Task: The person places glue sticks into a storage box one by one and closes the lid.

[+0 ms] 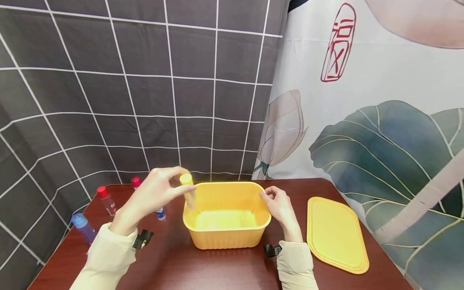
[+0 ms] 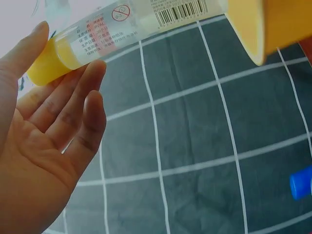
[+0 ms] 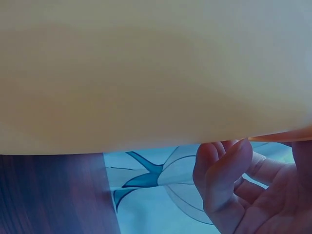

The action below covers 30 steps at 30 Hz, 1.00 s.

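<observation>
My left hand pinches the yellow cap of a clear liquid glue bottle. The bottle hangs at the left end of a yellow plastic bin, its lower part overlapping the bin's opening. In the left wrist view the printed label and barcode of the glue bottle show, with thumb and fingers on the cap. My right hand grips the bin's right rim with thumb and curled fingers. The bin's wall fills much of the right wrist view. Inside the bin I see only its bare floor.
To the left stand a blue-capped bottle, a red-capped bottle and another red cap partly behind my left arm. A blue-labelled bottle is half hidden there. A yellow lid lies right of the bin.
</observation>
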Each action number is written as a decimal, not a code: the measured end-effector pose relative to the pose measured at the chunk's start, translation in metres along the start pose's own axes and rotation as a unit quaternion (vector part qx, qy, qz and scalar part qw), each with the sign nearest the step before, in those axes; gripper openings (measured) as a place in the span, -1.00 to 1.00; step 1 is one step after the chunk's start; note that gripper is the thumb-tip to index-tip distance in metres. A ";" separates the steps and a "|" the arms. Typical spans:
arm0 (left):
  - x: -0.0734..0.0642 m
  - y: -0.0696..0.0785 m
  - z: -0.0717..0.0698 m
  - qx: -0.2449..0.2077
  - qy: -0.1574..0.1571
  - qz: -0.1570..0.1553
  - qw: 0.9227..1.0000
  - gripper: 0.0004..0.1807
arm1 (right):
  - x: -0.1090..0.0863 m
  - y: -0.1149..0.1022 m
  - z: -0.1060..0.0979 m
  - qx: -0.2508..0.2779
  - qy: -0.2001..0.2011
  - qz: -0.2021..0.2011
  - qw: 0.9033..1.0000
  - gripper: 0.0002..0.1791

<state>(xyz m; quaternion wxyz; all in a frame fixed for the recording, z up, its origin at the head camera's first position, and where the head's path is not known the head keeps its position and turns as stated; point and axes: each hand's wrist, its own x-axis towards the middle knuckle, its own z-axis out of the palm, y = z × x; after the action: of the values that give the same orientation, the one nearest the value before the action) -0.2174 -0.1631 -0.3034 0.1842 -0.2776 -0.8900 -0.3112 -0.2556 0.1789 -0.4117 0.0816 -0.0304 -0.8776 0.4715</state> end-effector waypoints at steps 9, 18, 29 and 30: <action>0.046 0.000 0.028 -0.006 -0.108 0.009 0.994 -0.75 | -0.001 -0.001 0.000 0.000 0.000 0.001 1.000 -0.78; 0.085 0.001 0.056 0.038 -0.206 0.043 0.977 -0.76 | 0.000 0.000 0.000 -0.003 0.003 0.003 1.000 -0.78; 0.114 0.016 0.089 0.125 -0.288 0.084 0.946 -0.74 | -0.001 -0.002 0.000 0.001 0.001 0.004 1.000 -0.79; 0.115 0.018 0.094 0.136 -0.297 0.078 0.942 -0.74 | -0.001 -0.002 0.000 0.001 -0.001 0.004 1.000 -0.79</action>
<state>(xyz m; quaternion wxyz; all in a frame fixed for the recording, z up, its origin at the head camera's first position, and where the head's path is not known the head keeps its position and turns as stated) -0.3102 -0.0462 -0.3067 -0.0288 -0.3984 -0.9136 -0.0757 -0.2550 0.1775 -0.4104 0.0791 -0.0338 -0.8769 0.4729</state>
